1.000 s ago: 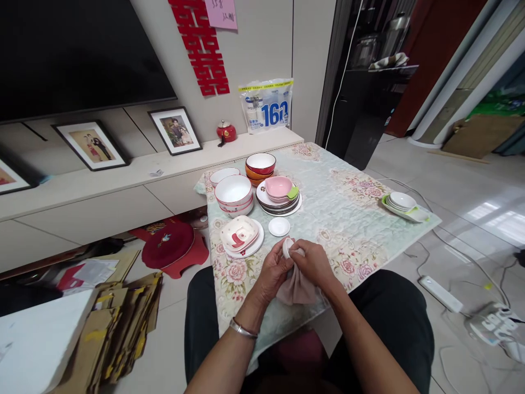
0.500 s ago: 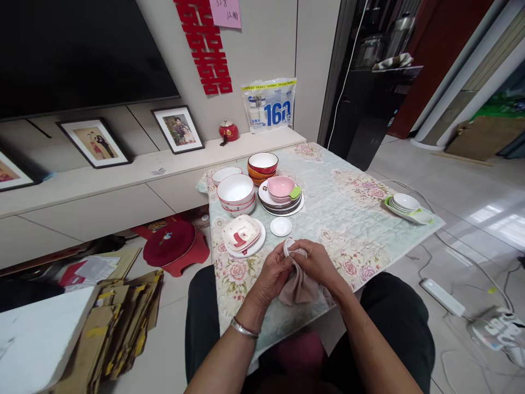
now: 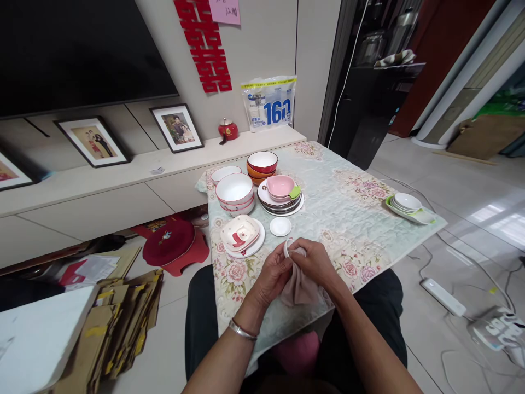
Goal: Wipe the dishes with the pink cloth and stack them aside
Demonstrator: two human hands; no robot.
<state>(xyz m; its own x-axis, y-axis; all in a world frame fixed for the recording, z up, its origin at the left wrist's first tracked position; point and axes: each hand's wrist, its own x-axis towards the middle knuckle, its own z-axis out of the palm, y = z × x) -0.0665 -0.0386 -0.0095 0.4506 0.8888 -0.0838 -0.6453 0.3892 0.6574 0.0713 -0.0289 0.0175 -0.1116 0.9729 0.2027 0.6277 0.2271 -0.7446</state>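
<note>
Near the table's front edge, both hands close around a small white dish (image 3: pixel 286 248), tipped up so that mostly its rim shows. My left hand (image 3: pixel 273 275) grips its left side, thumb toward the middle. My right hand (image 3: pixel 315 264) presses a beige-pink cloth (image 3: pixel 301 290) against the dish, and the cloth hangs down below the fingers. Just beyond the hands lies another small white dish (image 3: pixel 280 226). To the left, square patterned bowls (image 3: pixel 240 232) sit on a white plate (image 3: pixel 255 249).
Farther back stand white bowls with red rims (image 3: pixel 234 189), red and orange bowls (image 3: pixel 262 162), and stacked plates (image 3: pixel 264 203) under pink bowls (image 3: pixel 280 186). Small dishes on a green-edged tray (image 3: pixel 410 210) sit at the table's right corner. A power strip (image 3: pixel 443 296) and cables lie on the floor.
The hands, dish and cloth keep nearly the same place. My right knee has shifted inward to the left, and the view has moved very slightly.
</note>
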